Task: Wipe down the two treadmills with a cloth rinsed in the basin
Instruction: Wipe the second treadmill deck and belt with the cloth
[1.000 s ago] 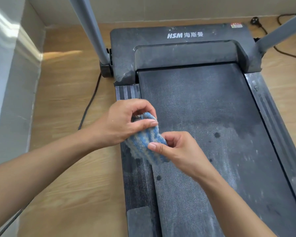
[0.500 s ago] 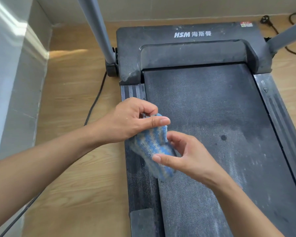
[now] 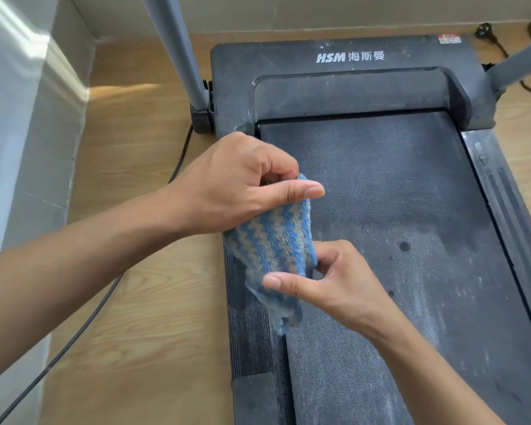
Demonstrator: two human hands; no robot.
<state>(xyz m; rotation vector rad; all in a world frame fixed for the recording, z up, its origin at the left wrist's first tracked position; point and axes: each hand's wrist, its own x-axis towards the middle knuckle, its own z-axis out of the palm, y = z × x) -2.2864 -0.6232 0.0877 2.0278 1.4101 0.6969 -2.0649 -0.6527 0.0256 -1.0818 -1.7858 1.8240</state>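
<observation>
Grips: left hand (image 3: pixel 236 185) and right hand (image 3: pixel 334 283) both pinch cloth (image 3: pixel 273 243) above left edge of treadmill belt (image 3: pixel 396 179) (refolding?); slack pinch risks drop.

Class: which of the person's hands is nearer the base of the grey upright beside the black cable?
Left. The left hand pinches the top of the cloth just short of the upright's base; the right hand pinches the cloth lower down, farther away.
</observation>
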